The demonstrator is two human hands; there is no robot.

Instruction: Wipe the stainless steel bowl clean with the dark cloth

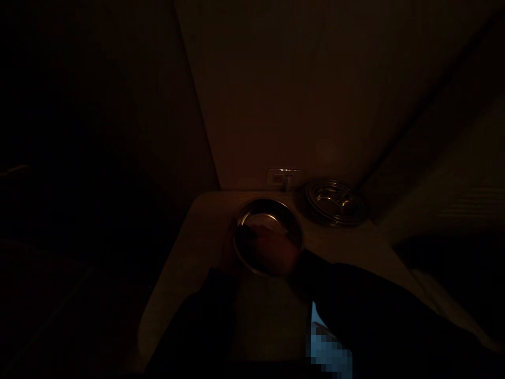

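Observation:
The view is very dark. A round shiny metal bowl (pixel 265 201) stands on a pale wooden table. My right hand (pixel 274 250) reaches inside it, fingers closed and pointing left, with a small dark thing (pixel 246 232) at their tips; its kind cannot be made out. Along the bowl's left side, my left hand (pixel 228 250) shows only dimly and seems to grip the rim. Dark sleeves cover both forearms.
Stacked metal plates with compartments (pixel 335 202) lie at the table's back right. Behind the bowl, a wall socket (pixel 284 177) has a plug in it. A lit, bluish blurred-out patch (pixel 329 345) shows below my right forearm. The table's (pixel 173 295) left edge is rounded.

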